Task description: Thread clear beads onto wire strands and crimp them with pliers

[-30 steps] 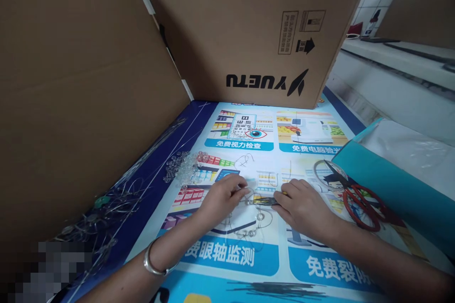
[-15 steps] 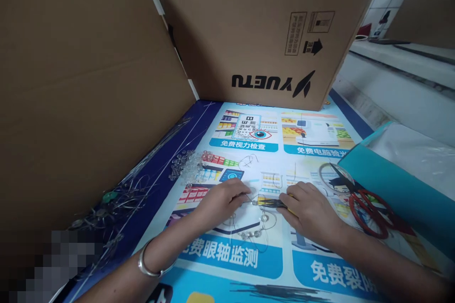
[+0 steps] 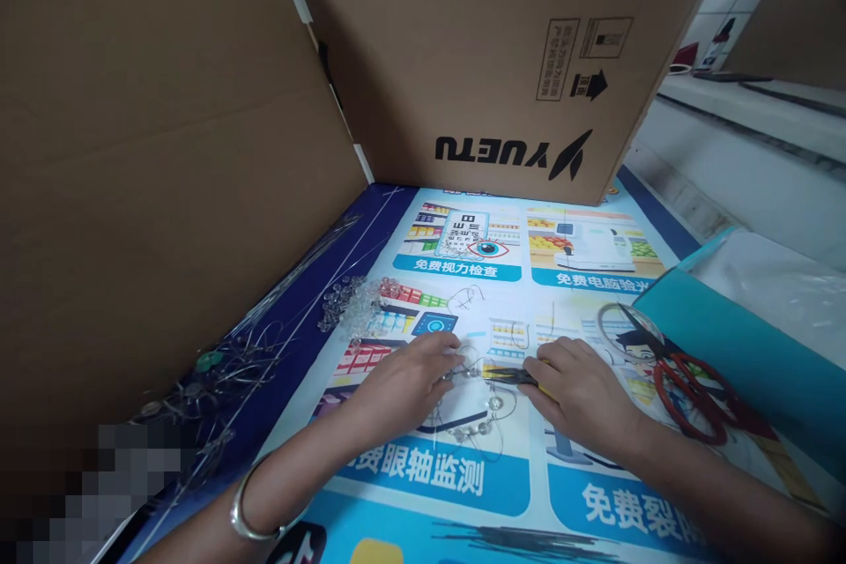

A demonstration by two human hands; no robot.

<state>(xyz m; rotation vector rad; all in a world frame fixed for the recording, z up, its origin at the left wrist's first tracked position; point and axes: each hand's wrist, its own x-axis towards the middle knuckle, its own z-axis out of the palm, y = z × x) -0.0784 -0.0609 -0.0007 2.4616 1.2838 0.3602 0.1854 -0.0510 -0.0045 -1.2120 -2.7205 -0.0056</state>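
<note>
My right hand (image 3: pixel 578 388) is wrapped round a pair of pliers (image 3: pixel 508 374) with dark, narrow jaws and yellow handles. The jaws point left, close to the end of a beaded wire (image 3: pixel 479 428). Clear round beads are spaced along that wire, which curves over the printed sheet below. My left hand (image 3: pixel 413 379), a silver bangle on its wrist, pinches the upper end of the beaded wire just left of the plier tips. Whether the jaws touch the wire is too small to tell. Clear loose beads (image 3: pixel 350 308) lie in a heap beyond my left hand.
Red-handled scissors (image 3: pixel 691 397) lie right of my right hand, by a teal box (image 3: pixel 740 352) with clear plastic. Wire pieces (image 3: pixel 225 370) are tangled at left. Cardboard (image 3: pixel 397 44) stands upright behind and on the left. Dark thin rods (image 3: pixel 522 539) lie at the front.
The fingers of my left hand have shifted slightly on the wire end. The pliers remain in my right hand, their tips a little apart from my left fingers. The view has moved slightly.
</note>
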